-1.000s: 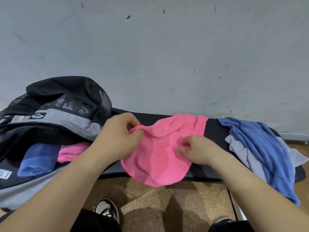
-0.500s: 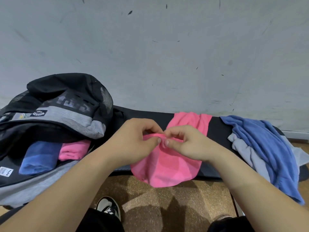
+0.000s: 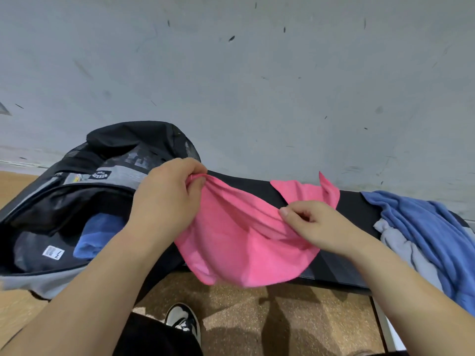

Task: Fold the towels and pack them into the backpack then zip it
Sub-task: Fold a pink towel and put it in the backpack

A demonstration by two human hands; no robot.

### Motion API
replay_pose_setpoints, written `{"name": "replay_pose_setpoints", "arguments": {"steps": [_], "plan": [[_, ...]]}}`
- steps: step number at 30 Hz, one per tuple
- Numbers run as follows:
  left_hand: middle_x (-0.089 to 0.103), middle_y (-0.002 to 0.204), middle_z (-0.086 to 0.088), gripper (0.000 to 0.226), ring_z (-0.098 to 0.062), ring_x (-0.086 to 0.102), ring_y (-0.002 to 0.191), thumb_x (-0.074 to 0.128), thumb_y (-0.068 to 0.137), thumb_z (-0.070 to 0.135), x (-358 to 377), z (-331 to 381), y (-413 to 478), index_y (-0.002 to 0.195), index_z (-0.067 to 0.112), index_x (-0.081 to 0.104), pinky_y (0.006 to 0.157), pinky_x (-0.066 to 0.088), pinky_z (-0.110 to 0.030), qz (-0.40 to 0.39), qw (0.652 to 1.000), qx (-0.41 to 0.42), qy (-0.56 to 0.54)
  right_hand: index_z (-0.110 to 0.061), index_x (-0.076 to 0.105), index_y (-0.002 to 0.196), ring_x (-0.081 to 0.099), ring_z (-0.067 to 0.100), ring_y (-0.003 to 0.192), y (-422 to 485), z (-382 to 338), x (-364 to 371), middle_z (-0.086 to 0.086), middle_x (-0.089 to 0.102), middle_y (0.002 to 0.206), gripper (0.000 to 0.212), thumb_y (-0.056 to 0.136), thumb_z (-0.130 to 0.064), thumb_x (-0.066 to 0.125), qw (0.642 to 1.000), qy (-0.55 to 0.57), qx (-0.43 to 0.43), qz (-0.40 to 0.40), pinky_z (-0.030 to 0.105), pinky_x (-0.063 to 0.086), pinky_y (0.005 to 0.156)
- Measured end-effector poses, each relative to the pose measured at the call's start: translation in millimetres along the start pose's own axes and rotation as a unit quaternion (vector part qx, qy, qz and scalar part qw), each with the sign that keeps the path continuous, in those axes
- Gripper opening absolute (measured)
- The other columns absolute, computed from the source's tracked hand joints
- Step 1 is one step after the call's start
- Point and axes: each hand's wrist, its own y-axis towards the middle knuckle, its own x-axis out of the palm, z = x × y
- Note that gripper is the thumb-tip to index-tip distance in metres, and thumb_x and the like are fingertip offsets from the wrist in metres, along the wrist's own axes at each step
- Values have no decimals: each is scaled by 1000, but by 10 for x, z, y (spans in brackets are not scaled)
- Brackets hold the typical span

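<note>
The step in hand is the folding of the pink towel (image 3: pixel 244 242). The left hand (image 3: pixel 167 199) has a closed grip on one bunched edge of it, and the right hand (image 3: pixel 316 227) pinches another part of the same edge between thumb and fingers, so the cloth is stretched between the two grips and hangs down from them in a loose curve. Its lower part drops past the front edge of the dark worktop (image 3: pixel 359 209), and one more part of it lies on the worktop just behind the right grip.

The backpack (image 3: pixel 77 201) lies open, to the left of the left grip, and a folded blue towel (image 3: pixel 100 235) is already inside it. To the right of the right grip, a blue towel (image 3: pixel 424 232) and a grey towel (image 3: pixel 403 247) lie unfolded in a heap.

I judge the task is about half done. The next move, I think, needs the two grips to find the true corners and bring them together, because the edge is now gathered and not flat. Only then can the towel go in the backpack.
</note>
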Motion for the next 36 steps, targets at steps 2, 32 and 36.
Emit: {"name": "replay_pose_setpoints", "arguments": {"steps": [2,32,36], "plan": [[72,91,18,14,-3,66,90,67,94,21,16,-28,-12,98,32,74,79,51,-24,-32,999,-17,-26,-25,63,74,53,0,61,-25,9,-10,-17,60,64,29,102,-25,62,999,29,5,32,20,40,64],[73,74,3,8,-14,69,73,71,90,24,510,227,-139,83,26,71,68,57,-34,-332,942,16,37,-23,64,82,62,14,67,-77,228,0,-9,63,73,35,82,-56,78,965,-147,166,-139,33,53,67],[73,79,3,12,-17,69,76,70,92,26,586,230,-121,81,28,69,72,59,-35,-348,936,11,55,-26,73,88,73,14,70,-145,100,-32,-5,76,77,44,80,-69,71,948,-155,207,-185,39,63,77]]}}
